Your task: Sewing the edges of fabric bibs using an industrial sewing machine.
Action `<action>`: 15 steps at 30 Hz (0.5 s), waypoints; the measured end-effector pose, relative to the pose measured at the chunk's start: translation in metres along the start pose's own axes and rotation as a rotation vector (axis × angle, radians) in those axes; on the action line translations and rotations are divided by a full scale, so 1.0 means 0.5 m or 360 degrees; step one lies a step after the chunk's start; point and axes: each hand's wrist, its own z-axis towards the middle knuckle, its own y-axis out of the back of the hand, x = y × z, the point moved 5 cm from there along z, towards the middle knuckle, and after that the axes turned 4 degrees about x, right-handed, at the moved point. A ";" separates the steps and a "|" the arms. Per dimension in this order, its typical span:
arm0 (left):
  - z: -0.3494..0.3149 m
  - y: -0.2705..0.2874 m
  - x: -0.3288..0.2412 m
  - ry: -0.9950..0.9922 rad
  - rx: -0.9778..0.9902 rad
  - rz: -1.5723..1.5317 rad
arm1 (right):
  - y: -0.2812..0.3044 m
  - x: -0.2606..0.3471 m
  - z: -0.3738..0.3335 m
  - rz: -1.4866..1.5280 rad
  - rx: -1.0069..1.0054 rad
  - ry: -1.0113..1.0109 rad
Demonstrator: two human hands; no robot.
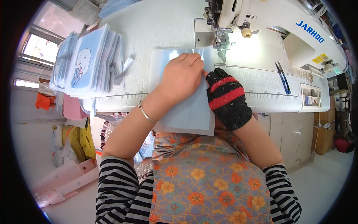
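Observation:
A light blue rectangular panel with a clear, glossy margin (188,112) hangs over the front edge of the sewing table, its upper part flat on the surface. Across its upper half lies my left hand (184,74), bare, with curled fingers closed at the panel's right edge. My right hand (227,99), in a black fingerless-looking glove with red stripes, is closed on that same edge, its thumb close to the left fingertips. The fingertips are partly hidden. Just beyond the panel's upper right corner stands the presser foot (222,44) of a white sewing machine (272,15).
On the left a thick stack of light blue panels with a cartoon dog (84,63) stands at the table edge. Blue-handled thread snips (283,78) lie at the right, near a small recessed tray (311,98). A basket (143,170) sits below the table.

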 end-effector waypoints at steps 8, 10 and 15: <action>-0.019 -0.004 -0.002 0.0058 0.0159 -0.0110 | -0.001 -0.001 -0.009 -0.0057 -0.0113 0.0091; -0.018 -0.004 -0.006 0.0077 0.0116 -0.0156 | 0.000 -0.003 -0.010 -0.0031 -0.0137 0.0095; 0.005 -0.011 -0.028 0.0044 0.0124 -0.0172 | 0.005 -0.040 -0.012 0.0035 -0.0185 0.0016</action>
